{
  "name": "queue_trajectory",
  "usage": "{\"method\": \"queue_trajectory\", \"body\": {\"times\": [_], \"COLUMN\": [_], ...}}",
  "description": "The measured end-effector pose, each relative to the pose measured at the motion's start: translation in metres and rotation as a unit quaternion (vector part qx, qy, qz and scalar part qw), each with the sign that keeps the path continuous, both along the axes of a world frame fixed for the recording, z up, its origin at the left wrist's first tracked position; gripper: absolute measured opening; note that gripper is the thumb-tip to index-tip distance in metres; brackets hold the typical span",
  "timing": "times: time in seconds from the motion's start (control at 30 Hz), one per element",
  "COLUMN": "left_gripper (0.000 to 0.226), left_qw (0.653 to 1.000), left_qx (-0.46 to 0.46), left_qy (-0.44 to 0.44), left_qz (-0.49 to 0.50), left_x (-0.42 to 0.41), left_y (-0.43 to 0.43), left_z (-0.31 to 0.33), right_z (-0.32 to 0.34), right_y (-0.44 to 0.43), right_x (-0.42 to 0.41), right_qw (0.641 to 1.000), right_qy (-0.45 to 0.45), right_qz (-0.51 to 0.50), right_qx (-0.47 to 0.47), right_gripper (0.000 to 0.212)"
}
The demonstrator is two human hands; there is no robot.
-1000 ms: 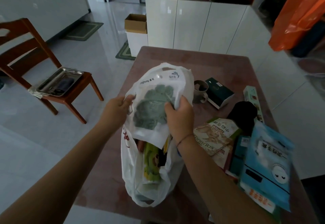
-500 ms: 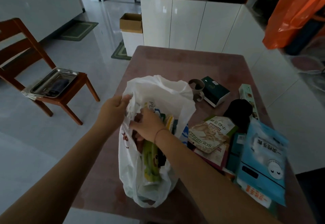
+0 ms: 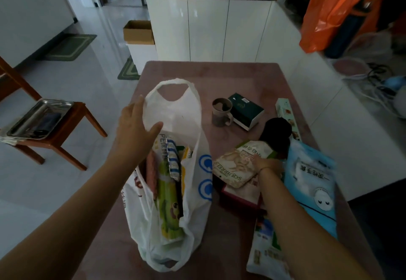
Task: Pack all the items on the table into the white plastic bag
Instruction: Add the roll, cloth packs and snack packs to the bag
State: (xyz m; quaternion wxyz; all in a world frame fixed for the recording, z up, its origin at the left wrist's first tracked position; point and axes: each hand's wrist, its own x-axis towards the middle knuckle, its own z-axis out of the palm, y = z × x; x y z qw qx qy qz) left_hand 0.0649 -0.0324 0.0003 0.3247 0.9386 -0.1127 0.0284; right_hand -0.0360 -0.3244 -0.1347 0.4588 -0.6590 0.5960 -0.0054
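Packets (image 3: 169, 202) fill white plastic bag (image 3: 175, 112) — left hand (image 3: 136, 130) pinches its rim, right hand (image 3: 268, 165) on squirrel pouch (image 3: 232, 167), grip unclear.

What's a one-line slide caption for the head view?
Left hand holds the white plastic bag open by its handle while the right hand touches the Squirrels snack pouch beside it.
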Motion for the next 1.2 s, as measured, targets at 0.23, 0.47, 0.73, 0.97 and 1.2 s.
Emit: {"method": "queue_trajectory", "body": {"times": [0.23, 0.47, 0.73, 0.97, 1.2], "left_gripper": [0.083, 0.086, 0.082, 0.079, 0.076], "left_qw": [0.998, 0.994, 0.994, 0.995, 0.994], "left_qx": [0.053, 0.097, 0.088, 0.076, 0.080], "left_qy": [-0.046, -0.018, 0.024, 0.036, 0.035], "left_qz": [0.006, 0.045, 0.061, 0.056, 0.062], "left_x": [0.006, 0.005, 0.000, -0.004, -0.004], "left_y": [-0.007, 0.009, 0.022, 0.026, 0.029], "left_z": [0.002, -0.004, -0.010, -0.014, -0.014], "right_z": [-0.010, -0.024, -0.025, -0.027, -0.028], "right_y": [-0.018, -0.026, -0.018, -0.029, -0.035], "right_x": [0.012, 0.022, 0.026, 0.043, 0.052], "right_qw": [1.000, 1.000, 0.985, 0.971, 0.971], "right_qy": [-0.004, 0.010, -0.114, -0.134, -0.129], "right_qz": [-0.008, 0.015, -0.086, -0.101, -0.130], "right_qx": [0.021, -0.005, 0.097, 0.169, 0.151], "right_gripper": [0.062, 0.030, 0.039, 0.048, 0.046]}}
